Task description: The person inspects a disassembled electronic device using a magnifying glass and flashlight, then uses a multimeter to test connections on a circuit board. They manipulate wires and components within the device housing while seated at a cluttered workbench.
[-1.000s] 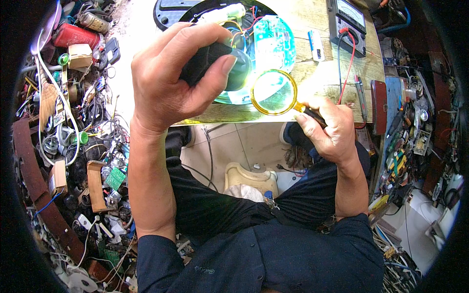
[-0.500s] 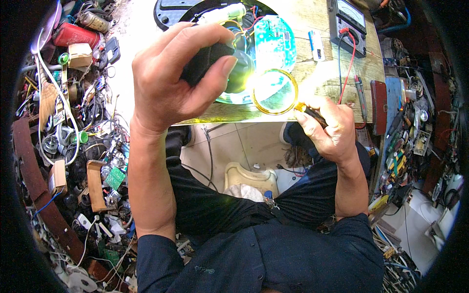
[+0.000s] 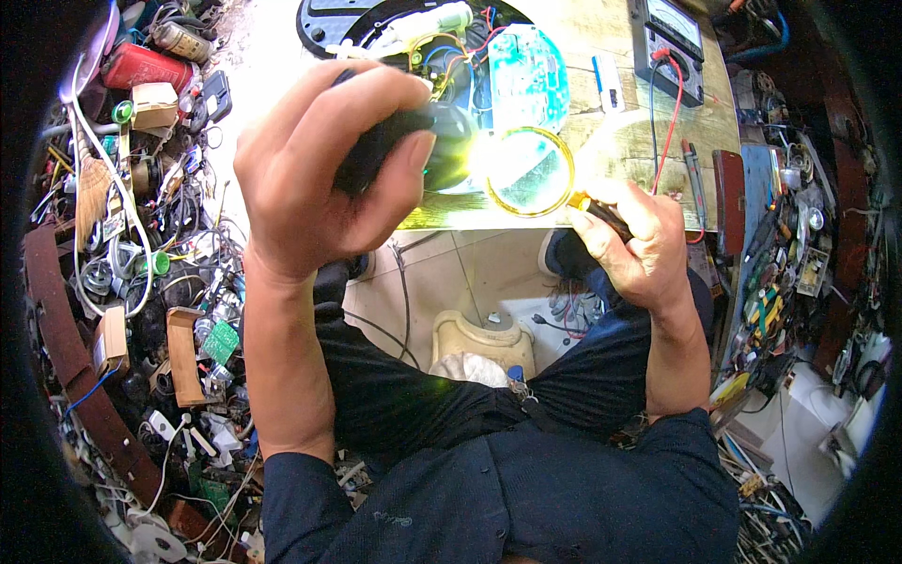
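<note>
My left hand [image 3: 319,179] is wrapped round a dark, rounded object [image 3: 413,141], perhaps a lamp, with a bright yellowish glow at its right end. In my right hand [image 3: 634,244] is the handle of a gold-rimmed magnifying glass [image 3: 529,171], its lens tilted over the wooden table [image 3: 620,150] near the front edge. Just beyond both hands sits an opened round appliance [image 3: 442,42] with coloured wires and a white motor-like part. A circuit board [image 3: 526,70], washed out by glare, lies at its right side, partly behind the lens.
An analog multimeter [image 3: 669,52] with leads and a probe [image 3: 695,179] is at back right; a small white strip [image 3: 606,85] lies nearby. Dense piles of cables [image 3: 141,216], boards [image 3: 223,343], boxes [image 3: 183,357] and tools [image 3: 766,320] flank me. A beige plastic object [image 3: 479,334] sits between my legs.
My left hand has moved down and left with the dark object, uncovering more wiring. My right hand shifted slightly right and the lens slightly upward. The glare between them now spreads differently.
</note>
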Demonstrator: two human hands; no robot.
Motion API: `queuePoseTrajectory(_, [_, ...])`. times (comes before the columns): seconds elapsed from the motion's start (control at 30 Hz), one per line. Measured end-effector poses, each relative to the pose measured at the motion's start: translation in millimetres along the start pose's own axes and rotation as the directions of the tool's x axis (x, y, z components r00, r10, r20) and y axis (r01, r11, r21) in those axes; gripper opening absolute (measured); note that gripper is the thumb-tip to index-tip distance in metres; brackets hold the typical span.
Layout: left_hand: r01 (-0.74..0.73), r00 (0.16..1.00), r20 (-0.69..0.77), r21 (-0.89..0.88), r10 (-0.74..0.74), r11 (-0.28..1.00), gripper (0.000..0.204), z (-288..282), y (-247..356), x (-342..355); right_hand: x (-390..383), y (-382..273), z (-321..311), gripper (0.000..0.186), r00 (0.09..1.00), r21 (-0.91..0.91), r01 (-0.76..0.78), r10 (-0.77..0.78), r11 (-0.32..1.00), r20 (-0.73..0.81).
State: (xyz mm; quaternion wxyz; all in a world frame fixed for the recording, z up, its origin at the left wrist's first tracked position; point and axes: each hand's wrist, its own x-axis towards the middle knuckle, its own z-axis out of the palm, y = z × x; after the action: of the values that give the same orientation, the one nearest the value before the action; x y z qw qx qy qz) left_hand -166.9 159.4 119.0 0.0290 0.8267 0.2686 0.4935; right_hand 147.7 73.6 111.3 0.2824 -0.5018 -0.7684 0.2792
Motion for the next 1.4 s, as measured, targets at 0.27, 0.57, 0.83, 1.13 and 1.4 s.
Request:
queuePoseTrajectory(0.27, [-0.051,0.999,-0.005,0.127,0.052,0.991,0.037,-2,33,-22,-7,-9,-1,0.02,0.998,0.057,-0.057,0.059,0.997,-0.022])
queuePoseTrajectory(0.57, [-0.074,0.997,-0.023,0.174,0.079,0.982,0.039,10,40,-20,-11,-3,-2,0.026,0.997,0.062,-0.062,0.065,0.996,-0.049])
queuePoseTrajectory(0.83, [-0.077,0.995,-0.053,0.147,0.085,0.986,0.038,8,29,-8,-7,-5,-2,0.018,0.995,0.067,-0.029,0.035,0.997,-0.089])
queuePoseTrajectory(1.13, [-0.073,0.997,-0.024,0.142,0.077,0.987,0.034,6,21,-4,-4,-6,-1,0.018,0.996,0.079,-0.036,0.043,0.996,-0.081])
queuePoseTrajectory(1.4, [-0.071,0.997,-0.028,0.106,0.074,0.992,0.032,7,14,-5,0,-7,0,0.018,0.997,0.078,-0.028,0.034,0.997,-0.074])
